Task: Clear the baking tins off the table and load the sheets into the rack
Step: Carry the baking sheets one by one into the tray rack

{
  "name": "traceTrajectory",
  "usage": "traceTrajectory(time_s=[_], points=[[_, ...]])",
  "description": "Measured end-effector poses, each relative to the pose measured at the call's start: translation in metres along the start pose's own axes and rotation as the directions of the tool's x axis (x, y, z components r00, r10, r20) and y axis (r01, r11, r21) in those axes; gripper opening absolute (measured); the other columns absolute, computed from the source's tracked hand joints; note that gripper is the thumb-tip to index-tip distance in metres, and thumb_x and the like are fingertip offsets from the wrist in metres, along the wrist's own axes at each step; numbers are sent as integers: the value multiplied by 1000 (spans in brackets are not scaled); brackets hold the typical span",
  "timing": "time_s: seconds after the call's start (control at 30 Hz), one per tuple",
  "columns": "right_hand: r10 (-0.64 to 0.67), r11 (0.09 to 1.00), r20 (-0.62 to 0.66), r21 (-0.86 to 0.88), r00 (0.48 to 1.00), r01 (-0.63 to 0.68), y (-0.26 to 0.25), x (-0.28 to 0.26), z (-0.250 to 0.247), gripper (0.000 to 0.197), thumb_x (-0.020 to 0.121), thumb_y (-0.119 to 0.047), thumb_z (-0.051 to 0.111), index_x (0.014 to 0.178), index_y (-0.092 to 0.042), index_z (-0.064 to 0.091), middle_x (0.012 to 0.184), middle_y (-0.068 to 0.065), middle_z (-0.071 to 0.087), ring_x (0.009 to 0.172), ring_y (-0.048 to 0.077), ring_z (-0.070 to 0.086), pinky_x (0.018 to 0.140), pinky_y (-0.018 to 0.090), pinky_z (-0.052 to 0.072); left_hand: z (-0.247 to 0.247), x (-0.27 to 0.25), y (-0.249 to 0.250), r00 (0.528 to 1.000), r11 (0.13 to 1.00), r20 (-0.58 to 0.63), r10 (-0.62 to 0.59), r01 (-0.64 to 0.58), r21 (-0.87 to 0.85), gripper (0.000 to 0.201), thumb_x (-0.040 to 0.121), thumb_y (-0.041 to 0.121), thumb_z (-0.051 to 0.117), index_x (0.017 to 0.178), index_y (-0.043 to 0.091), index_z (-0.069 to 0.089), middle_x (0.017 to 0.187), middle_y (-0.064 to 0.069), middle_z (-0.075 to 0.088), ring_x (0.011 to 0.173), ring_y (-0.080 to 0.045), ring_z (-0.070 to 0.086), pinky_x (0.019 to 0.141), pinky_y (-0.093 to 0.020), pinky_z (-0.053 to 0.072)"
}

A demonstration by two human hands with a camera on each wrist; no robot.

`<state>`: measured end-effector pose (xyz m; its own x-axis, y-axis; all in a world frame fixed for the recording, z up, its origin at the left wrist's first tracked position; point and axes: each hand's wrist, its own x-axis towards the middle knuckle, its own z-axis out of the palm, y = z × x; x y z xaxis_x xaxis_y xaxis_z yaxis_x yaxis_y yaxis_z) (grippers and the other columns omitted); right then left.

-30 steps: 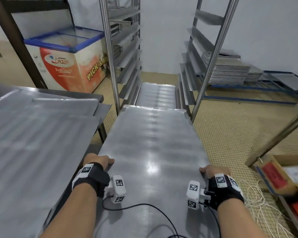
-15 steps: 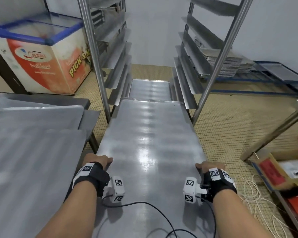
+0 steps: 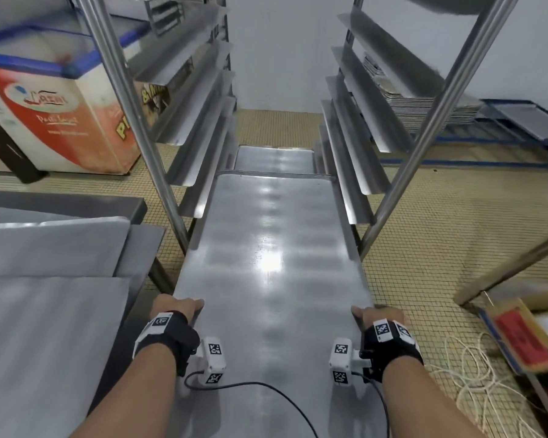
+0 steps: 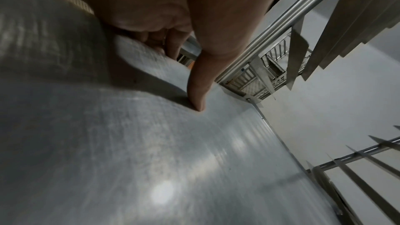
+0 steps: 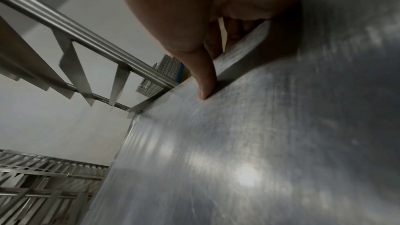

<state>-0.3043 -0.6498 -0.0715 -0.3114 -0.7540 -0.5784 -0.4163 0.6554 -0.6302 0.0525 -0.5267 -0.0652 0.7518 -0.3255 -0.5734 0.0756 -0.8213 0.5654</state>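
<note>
Both hands grip one long, flat, shiny metal baking sheet (image 3: 268,279) by its side edges near its close end. The left hand (image 3: 174,308) curls over the left rim, thumb lying on the top surface and the other fingers (image 4: 173,47) tucked under the edge. The right hand (image 3: 378,314) mirrors it on the right rim, thumb pressed on top, fingers (image 5: 236,28) wrapped beneath.

Ahead of the fingers the sheet's far end sits between the two front uprights of the tall stainless-steel rack (image 3: 431,121), level with a low pair of its angled side runners; whether the edges already rest on those runners cannot be told. Beyond that end, a second metal sheet (image 3: 274,158) lies lower and deeper inside the rack.

To the left of the left fingers, grey metal trays (image 3: 45,263) lie on the steel bench (image 3: 141,245). Farther left and ahead stands an orange-and-white chest freezer with a blue-framed lid (image 3: 60,112). To the right of the right fingers, an open cardboard box (image 3: 525,336) and loose pale cord (image 3: 475,374) lie on the tiled floor, and a stack of metal trays (image 3: 424,102) sits behind the rack.
</note>
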Motion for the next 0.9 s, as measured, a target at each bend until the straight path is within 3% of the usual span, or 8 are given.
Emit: traceTrajectory(time_s=[0.1, 0.27, 0.47, 0.6, 0.73, 0.8, 0.9], points=[[51, 999, 5, 10, 999, -51, -14, 27, 13, 25, 77, -7, 79, 95, 2, 64, 82, 16, 64, 78, 33, 61, 79, 35, 52, 11, 14, 17, 999, 999, -20, 25, -25, 36, 59, 72, 26, 87, 113, -8, 65, 114, -23, 68, 105, -37, 66, 87, -40, 53], [66, 996, 16, 56, 998, -67, -38, 55, 32, 32, 74, -11, 81, 103, -1, 71, 83, 15, 72, 70, 28, 67, 75, 35, 56, 28, 38, 38, 999, 999, -4, -43, 43, 6, 56, 73, 21, 86, 113, -9, 62, 115, -24, 67, 104, -40, 65, 91, -42, 53], [55, 995, -3, 81, 999, -54, -65, 86, 48, 35, 65, -18, 82, 98, -9, 74, 78, 10, 75, 69, 31, 72, 75, 46, 61, 47, 58, 67, 998, 999, -58, -12, 10, -35, 57, 81, 19, 80, 123, -11, 57, 126, -27, 61, 115, -43, 60, 94, -43, 47], [39, 998, -27, 54, 999, -38, -83, 104, 59, 36, 67, -22, 79, 99, -9, 73, 84, 9, 75, 78, 33, 71, 81, 44, 60, 56, 78, 86, 998, 1000, -55, 18, -18, 2, 67, 80, 26, 80, 130, -8, 51, 133, -26, 57, 119, -43, 57, 99, -46, 46], [0, 1000, -64, -23, 998, -2, -104, 115, 65, 34, 78, -24, 77, 107, -7, 70, 104, 11, 73, 96, 31, 68, 87, 33, 54, 61, 96, 101, 998, 999, -46, 44, -43, 29, 70, 83, 31, 78, 133, -7, 49, 137, -25, 54, 122, -43, 55, 103, -46, 46], [-41, 995, -68, -92, 997, 35, -111, 119, 66, 37, 80, -28, 75, 109, -6, 68, 110, 13, 71, 98, 30, 66, 82, 29, 51, 63, 103, 109, 998, 996, -30, 59, -57, 70, 72, 85, 34, 76, 137, -7, 47, 140, -25, 52, 126, -43, 52, 105, -45, 43], [-46, 983, -43, -178, 998, 38, -118, 122, 65, 38, 82, -30, 72, 108, -4, 64, 107, 14, 68, 86, 29, 60, 73, 27, 46, 61, 112, 112, 997, 986, 11, 82, -83, 143, 78, 87, 38, 73, 144, -5, 41, 148, -23, 45, 134, -40, 46, 110, -44, 38]])
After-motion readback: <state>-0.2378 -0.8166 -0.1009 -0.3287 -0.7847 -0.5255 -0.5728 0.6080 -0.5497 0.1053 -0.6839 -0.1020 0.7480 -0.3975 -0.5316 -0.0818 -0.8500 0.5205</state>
